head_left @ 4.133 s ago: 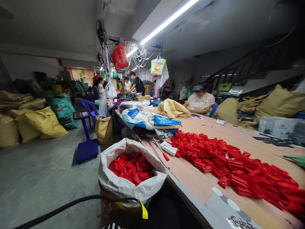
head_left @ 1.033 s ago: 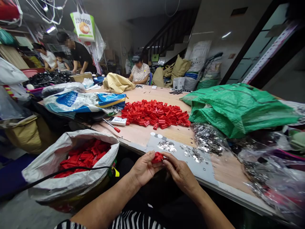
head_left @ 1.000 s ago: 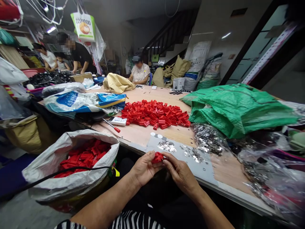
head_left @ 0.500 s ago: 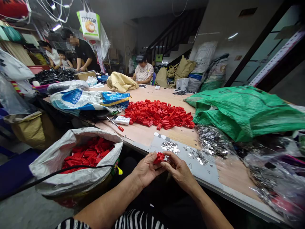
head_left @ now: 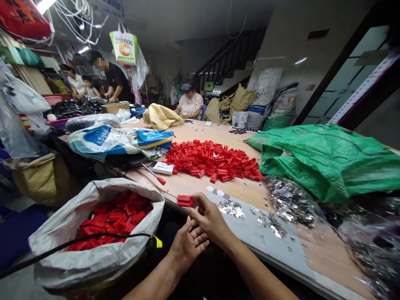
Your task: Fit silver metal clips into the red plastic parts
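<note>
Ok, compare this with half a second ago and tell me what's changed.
The red piece, then held at both hands, has moved left, toward the white sack. Only the right hand holds it now; the left hand has let go, fingers open. The red pile, green sack and red-handled tool stayed put.

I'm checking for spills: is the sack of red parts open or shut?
Open: the sack has its mouth spread wide, with red parts showing inside.
</note>
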The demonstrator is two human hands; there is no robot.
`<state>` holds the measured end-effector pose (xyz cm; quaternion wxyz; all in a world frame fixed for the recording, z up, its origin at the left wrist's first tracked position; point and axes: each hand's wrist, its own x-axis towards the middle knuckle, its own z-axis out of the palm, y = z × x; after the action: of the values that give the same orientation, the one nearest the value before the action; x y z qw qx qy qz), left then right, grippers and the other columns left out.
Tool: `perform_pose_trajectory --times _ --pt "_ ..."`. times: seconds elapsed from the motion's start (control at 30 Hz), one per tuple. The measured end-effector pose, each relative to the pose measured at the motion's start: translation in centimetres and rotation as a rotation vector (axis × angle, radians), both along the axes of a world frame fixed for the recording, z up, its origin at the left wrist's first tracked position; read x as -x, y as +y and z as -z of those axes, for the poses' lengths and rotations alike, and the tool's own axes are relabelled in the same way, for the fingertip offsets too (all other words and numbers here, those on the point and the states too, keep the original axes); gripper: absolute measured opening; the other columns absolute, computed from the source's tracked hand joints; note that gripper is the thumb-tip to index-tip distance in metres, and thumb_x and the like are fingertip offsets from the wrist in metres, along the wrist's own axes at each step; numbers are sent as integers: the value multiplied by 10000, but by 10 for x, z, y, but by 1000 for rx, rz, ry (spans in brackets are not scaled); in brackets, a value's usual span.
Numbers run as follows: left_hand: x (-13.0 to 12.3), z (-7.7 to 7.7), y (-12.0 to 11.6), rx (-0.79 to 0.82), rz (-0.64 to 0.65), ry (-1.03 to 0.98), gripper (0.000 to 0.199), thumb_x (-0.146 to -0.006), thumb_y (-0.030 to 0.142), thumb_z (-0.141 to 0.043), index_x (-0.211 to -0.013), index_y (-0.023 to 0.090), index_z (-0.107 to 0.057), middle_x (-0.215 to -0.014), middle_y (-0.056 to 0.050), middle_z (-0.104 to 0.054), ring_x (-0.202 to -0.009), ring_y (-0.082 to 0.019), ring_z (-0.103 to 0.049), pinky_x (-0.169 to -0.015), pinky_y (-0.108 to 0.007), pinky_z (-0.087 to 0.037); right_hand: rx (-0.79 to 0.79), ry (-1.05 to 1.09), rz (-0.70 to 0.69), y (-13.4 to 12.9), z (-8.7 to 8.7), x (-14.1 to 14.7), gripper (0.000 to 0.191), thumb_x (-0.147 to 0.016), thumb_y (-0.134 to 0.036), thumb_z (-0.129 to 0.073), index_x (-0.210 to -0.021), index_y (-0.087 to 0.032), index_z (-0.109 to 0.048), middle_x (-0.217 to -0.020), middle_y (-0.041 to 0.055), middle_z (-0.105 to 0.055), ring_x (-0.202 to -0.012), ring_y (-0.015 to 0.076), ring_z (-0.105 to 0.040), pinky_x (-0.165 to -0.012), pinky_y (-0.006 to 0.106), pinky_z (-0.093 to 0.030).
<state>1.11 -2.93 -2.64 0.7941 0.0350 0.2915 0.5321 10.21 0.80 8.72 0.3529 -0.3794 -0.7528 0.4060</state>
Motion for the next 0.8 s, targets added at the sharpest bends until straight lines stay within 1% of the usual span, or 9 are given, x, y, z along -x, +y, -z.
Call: perform_pose_trajectory --times 0.1,0.17,0.23,0.3,0.37,0.43,0.5,0.6,0.8 --pt "9 22 1 36 -56 33 363 -855 429 -529 -1110 171 -543 -972 -110 -664 -894 -230 -650 -816 -366 -477 12 11 -294 6 -7 38 490 -794 -264 -655 -1248 -303 -473 -1017 -4 -662 -590 88 -504 -553 205 -440" --pt "18 33 1 90 -79 54 340 -850 413 -547 -1098 181 -538 -908 -86 -666 -817 -209 -659 -799 -356 -483 -33 -16 -334 21 -4 49 554 -806 -256 -648 -1312 -312 -431 -1130 21 -642 -597 85 -537 -582 218 -471" --pt "27 42 0 127 -84 58 357 -823 430 -598 -1094 208 -532 -880 -56 -665 -755 -187 -659 -780 -347 -487 -124 -134 -176 45 6 43 455 -853 -260 -592 -1290 -277 -470 -1138 37 -637 -672 109 -594 -651 248 -501" --pt "34 48 -3 97 -60 13 380 -804 455 -625 -1098 232 -533 -906 -47 -672 -769 -190 -664 -781 -356 -488 -260 -469 106 75 19 24 385 -874 -259 -565 -1256 -259 -517 -1150 41 -618 -917 158 -613 -806 280 -492" --pt "38 54 -4 33 -8 -47 367 -810 454 -622 -1105 249 -546 -940 -47 -679 -801 -197 -669 -791 -366 -486 -252 -602 267 104 31 0 376 -877 -188 -539 -1251 -218 -530 -1186 95 -574 -1060 209 -566 -903 332 -443" --pt "38 59 -4 -21 55 -97 355 -817 451 -614 -1115 265 -562 -978 -49 -681 -832 -206 -671 -801 -379 -484 -208 -714 380 129 39 -22 377 -874 -152 -524 -1246 -211 -532 -1157 117 -559 -1031 223 -580 -870 334 -440" --pt "38 63 -1 -49 113 -135 361 -808 466 -620 -1115 279 -577 -1014 -51 -681 -863 -220 -669 -809 -396 -482 -160 -811 450 146 43 -35 337 -874 -166 -531 -1207 -208 -553 -1117 120 -560 -983 229 -600 -819 326 -440" --pt "37 69 3 -67 167 -164 363 -786 480 -640 -1094 291 -602 -1039 -50 -680 -900 -232 -665 -824 -410 -478 -113 -903 496 160 48 -41 249 -884 -219 -532 -1128 -198 -578 -1058 125 -580 -943 248 -617 -770 330 -432" --pt "41 76 4 -105 223 -173 364 -763 483 -666 -1081 311 -624 -1070 -49 -677 -950 -238 -651 -867 -439 -466 -90 -901 532 164 50 -41 214 -901 -214 -486 -1107 -190 -540 -1027 143 -604 -931 252 -618 -742 328 -401"
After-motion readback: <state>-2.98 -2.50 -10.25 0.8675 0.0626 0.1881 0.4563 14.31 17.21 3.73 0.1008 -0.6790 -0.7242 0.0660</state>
